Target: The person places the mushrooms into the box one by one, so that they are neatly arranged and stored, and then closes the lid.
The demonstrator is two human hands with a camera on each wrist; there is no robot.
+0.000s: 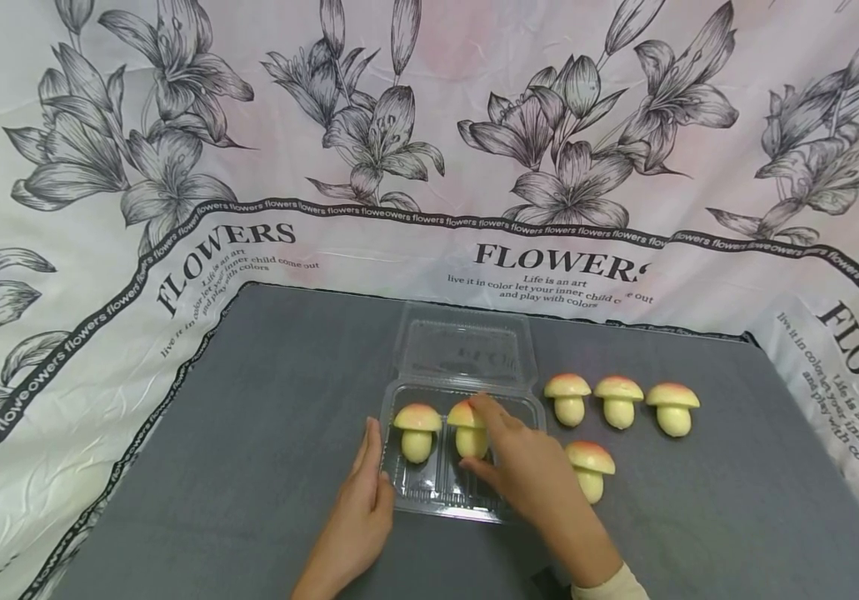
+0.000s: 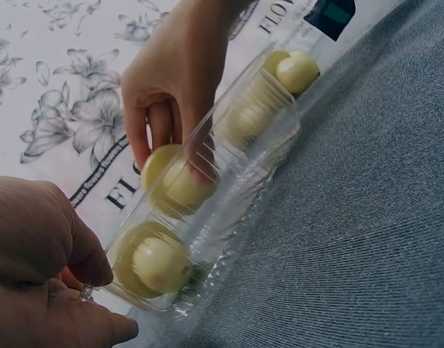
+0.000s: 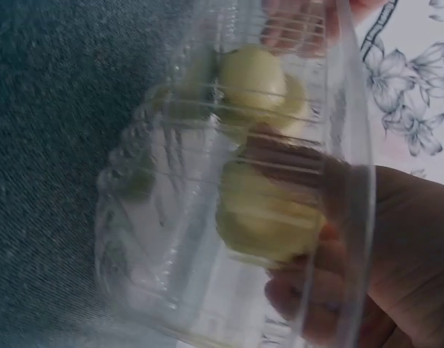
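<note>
A hinged clear plastic box (image 1: 450, 510) lies on the grey table with its lid (image 1: 466, 343) folded back. One mushroom-shaped piece (image 1: 417, 433), with a reddish cap and pale yellow stem, lies in the left part. Beside it, my right hand (image 1: 537, 475) reaches in and grips a second mushroom-shaped piece (image 1: 469, 437), thumb near the stem's foot and fingers over the cap. Through the clear wall, the right wrist view shows these fingers around the piece (image 3: 265, 217). My left hand (image 1: 357, 517) holds the box's left side, its thumb and fingers pinching the rim in the left wrist view.
Three more mushroom-shaped pieces (image 1: 618, 402) stand in a row right of the box. Another piece (image 1: 590, 471) lies nearer, partly behind my right forearm. A flower-printed cloth (image 1: 369, 242) rises behind the table's back edge (image 1: 309, 290).
</note>
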